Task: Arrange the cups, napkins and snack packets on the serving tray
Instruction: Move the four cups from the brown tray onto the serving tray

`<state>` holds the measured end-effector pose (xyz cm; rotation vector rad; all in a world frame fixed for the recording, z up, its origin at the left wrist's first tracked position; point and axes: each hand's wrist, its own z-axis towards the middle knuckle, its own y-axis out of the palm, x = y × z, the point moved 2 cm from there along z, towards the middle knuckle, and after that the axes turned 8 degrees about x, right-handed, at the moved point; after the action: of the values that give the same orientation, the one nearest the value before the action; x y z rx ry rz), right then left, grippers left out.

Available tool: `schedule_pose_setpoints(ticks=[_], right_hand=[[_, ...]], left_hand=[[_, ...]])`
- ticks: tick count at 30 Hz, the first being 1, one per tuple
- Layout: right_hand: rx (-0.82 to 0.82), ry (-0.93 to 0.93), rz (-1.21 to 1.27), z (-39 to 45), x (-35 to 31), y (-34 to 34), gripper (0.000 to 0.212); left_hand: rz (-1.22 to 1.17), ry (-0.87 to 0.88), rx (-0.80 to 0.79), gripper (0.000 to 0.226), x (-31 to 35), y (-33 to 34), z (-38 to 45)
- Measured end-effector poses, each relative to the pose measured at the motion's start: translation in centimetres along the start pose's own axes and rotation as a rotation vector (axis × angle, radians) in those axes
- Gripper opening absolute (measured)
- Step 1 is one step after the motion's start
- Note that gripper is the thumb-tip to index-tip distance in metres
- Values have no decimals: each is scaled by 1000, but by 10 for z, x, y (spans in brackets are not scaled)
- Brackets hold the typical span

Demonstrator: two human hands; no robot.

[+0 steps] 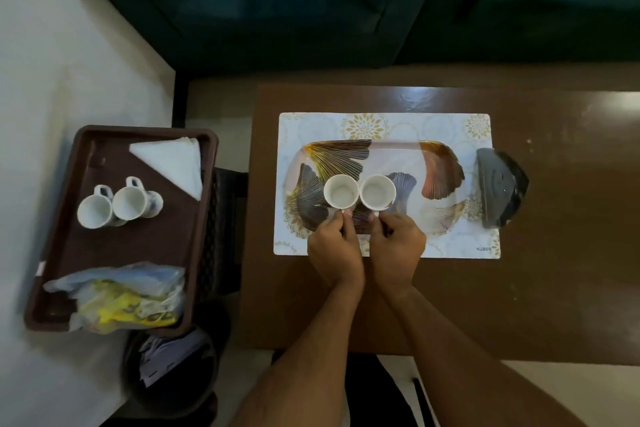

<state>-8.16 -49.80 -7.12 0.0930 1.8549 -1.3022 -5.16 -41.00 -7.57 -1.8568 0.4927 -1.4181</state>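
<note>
A leaf-patterned serving tray (398,156) lies on a white placemat on the brown table. Two white cups stand side by side on its near half: the left cup (341,191) and the right cup (377,192). My left hand (334,246) pinches the left cup's handle, and my right hand (396,244) pinches the right cup's handle. On the left, a brown plastic tray (69,204) holds two more white cups (114,205), folded white napkins (173,163) at its far corner, and snack packets (128,298) in clear and yellow wrapping at its near end.
A dark grey napkin holder (500,187) sits at the right end of the placemat (460,246). A black bin (169,371) with papers stands on the floor below the brown tray. A dark green sofa (311,3) runs behind the table.
</note>
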Motion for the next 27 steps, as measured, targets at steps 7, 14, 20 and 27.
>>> schedule_pose_setpoints(ticks=[7,14,20,27], right_hand=[[67,2,-22,9,28,-7,26],[68,41,-42,12,33,-7,16],[78,33,-32,11,34,-7,13],[71,50,-18,9,37,-6,13]], left_hand=[[-20,16,-12,29,-4,22,-19],[-41,18,4,26,-1,28,-23],[-34,1,-3,30,-4,29,-23],[-28,-7,-11,30,-8,29,-22]])
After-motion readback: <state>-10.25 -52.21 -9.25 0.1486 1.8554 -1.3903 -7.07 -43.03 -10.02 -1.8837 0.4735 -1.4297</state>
